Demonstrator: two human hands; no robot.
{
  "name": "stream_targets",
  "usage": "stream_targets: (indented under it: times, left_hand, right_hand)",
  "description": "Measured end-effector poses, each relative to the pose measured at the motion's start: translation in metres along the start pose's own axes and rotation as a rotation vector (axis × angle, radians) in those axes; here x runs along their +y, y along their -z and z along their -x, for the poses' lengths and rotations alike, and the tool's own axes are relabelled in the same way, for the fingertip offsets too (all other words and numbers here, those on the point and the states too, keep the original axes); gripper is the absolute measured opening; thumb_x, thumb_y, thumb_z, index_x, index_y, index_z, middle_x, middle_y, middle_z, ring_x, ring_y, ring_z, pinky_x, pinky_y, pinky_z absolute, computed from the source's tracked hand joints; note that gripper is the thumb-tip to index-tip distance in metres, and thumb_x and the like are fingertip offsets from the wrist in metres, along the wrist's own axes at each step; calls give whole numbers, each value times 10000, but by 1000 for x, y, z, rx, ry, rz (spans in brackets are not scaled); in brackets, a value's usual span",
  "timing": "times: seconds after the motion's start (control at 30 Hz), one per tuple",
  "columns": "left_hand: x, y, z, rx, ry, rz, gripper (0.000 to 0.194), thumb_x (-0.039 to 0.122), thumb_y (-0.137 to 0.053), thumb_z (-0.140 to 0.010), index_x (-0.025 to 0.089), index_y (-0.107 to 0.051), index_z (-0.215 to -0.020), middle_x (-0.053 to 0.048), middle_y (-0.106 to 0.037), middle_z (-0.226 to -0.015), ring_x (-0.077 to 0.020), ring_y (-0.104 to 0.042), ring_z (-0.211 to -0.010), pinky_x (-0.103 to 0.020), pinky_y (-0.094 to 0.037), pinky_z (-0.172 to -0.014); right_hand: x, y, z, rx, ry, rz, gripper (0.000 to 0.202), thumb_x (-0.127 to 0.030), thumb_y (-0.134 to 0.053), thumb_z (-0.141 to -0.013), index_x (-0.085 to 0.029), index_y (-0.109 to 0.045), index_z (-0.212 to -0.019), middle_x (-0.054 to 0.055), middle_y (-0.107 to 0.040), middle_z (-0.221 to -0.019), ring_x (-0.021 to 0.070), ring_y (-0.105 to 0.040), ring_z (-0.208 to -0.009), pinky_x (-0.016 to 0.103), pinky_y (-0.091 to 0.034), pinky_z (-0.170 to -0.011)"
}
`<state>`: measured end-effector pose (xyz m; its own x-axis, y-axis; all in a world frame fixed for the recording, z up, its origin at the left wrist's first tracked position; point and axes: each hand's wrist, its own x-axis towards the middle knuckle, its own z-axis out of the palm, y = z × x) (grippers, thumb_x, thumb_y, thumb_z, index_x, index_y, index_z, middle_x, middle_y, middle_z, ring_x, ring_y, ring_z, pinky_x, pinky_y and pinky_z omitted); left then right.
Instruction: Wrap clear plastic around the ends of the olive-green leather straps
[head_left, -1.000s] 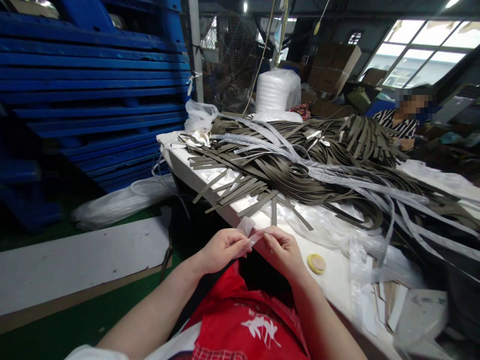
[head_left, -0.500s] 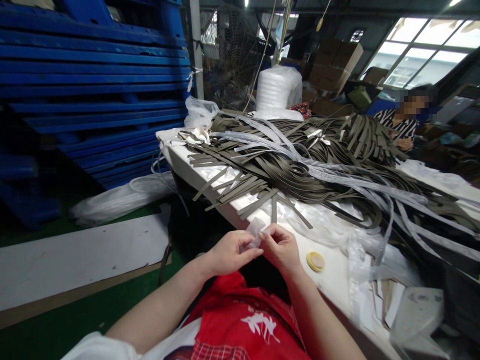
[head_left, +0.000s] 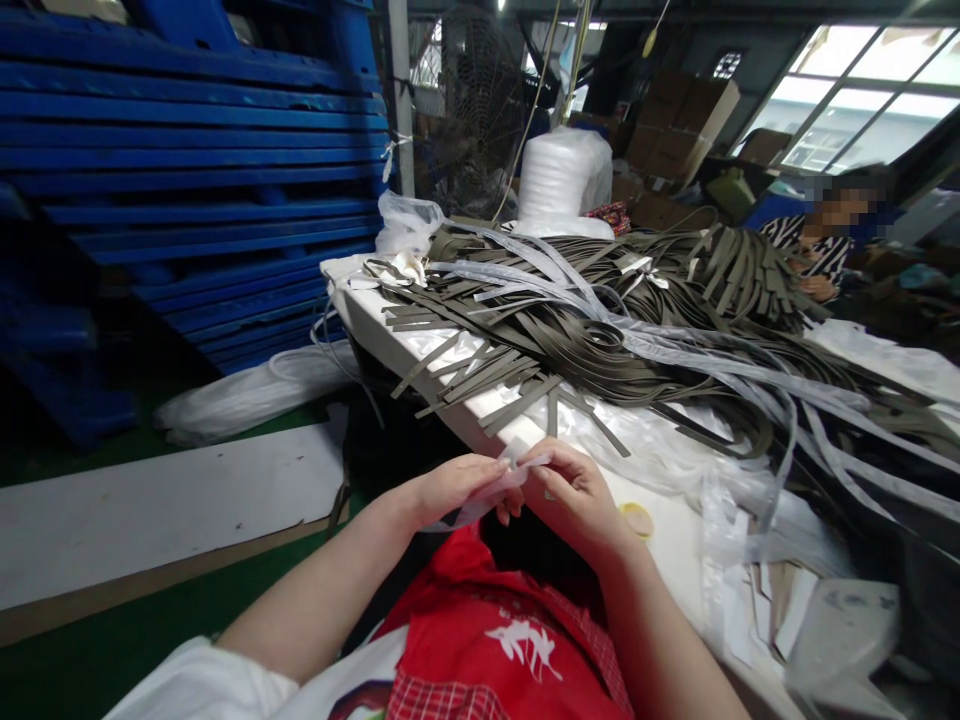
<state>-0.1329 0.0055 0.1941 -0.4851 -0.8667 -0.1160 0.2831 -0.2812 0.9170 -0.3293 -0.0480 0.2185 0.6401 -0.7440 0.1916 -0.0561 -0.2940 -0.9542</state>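
Note:
Between my two hands, just off the table's near edge, is a piece of thin translucent plastic film (head_left: 491, 492); whether it is a bag or a loose strip I cannot tell. My left hand (head_left: 454, 487) is closed on its left part, with a flap hanging below the fingers. The thumb and fingers of my right hand (head_left: 574, 492) pinch the film's upper right end. Beside the right wrist, a small round yellow-rimmed item (head_left: 636, 520) lies on the white table (head_left: 675, 575). Beyond the hands are the loose ends of dark olive straps (head_left: 525, 400).
A large heap of straps (head_left: 652, 370) with long clear plastic strips (head_left: 555, 270) covers the table. Behind it stands a white foam roll (head_left: 559, 180). Blue pallets (head_left: 225, 160) are stacked at left. A person in a striped top (head_left: 784, 232) sits across the table.
My left hand has turned flatter, and more film now stretches between the hands and hangs below the left one. The view has shifted slightly. My right forearm now partly covers the yellow-rimmed item.

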Motion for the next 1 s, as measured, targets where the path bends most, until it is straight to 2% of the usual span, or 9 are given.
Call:
stream_targets:
  times: [0.1,0.17,0.3,0.4,0.53,0.63,0.8,1.0]
  left_hand:
    - [4,-5,0,87,-56,-15,452,532,-716,-791,82,-665,-791,-66,-667,-752,-115,-609,-635,-225,-465,-643]
    - [5,-9,0,182,-103,-87,389,470,-738,-783,94,-640,-750,-35,-642,-699,-92,-574,-581,-206,-442,-602]
    - [4,-14,0,386,-270,-375,251,346,-656,-837,108,-677,-759,-29,-631,-686,-111,-566,-608,-221,-447,-611]
    - [2,-14,1,501,-373,-612,227,276,-608,-856,124,-703,-716,-46,-652,-704,-142,-595,-683,-239,-454,-664]
    - [-1,-14,3,567,-397,-719,194,203,-590,-842,141,-704,-697,-46,-678,-719,-151,-614,-714,-238,-455,-689]
    - [-4,-14,2,621,-402,-710,197,204,-588,-839,137,-696,-688,-41,-674,-686,-145,-607,-670,-232,-448,-653]
    - [-4,-13,1,731,-445,-718,213,244,-596,-856,141,-706,-705,-39,-686,-684,-144,-605,-648,-230,-442,-628]
    - [-4,-14,1,717,-485,-802,193,233,-603,-866,155,-727,-740,-41,-709,-736,-149,-635,-700,-233,-456,-666]
  right_hand:
    - [3,0,0,14,-29,-27,225,-409,-599,-883,-215,-710,-857,55,-652,-858,199,-610,-817,304,-490,-731]
    - [6,-2,1,45,-49,-89,212,-396,-616,-872,-214,-716,-914,43,-643,-850,177,-598,-786,282,-478,-711]
    - [13,-6,3,105,-147,-251,339,-404,-671,-828,-211,-692,-1105,29,-650,-820,151,-579,-702,259,-470,-646]
    - [21,-9,4,157,-179,-219,306,-394,-733,-777,-188,-721,-1004,48,-690,-820,170,-612,-721,269,-488,-651]
    - [26,-12,5,200,-118,-227,209,-340,-762,-761,-194,-722,-905,51,-714,-858,175,-643,-769,275,-509,-708]
    - [25,-16,4,192,-69,-240,202,-321,-740,-795,-201,-704,-953,45,-707,-881,162,-647,-809,270,-513,-761]
    - [23,-21,2,247,-80,-251,254,-317,-766,-779,-200,-668,-983,28,-686,-863,136,-627,-754,240,-505,-705]
    - [16,-21,2,201,25,-183,198,-289,-730,-815,-202,-677,-984,37,-685,-897,143,-621,-799,248,-488,-732]
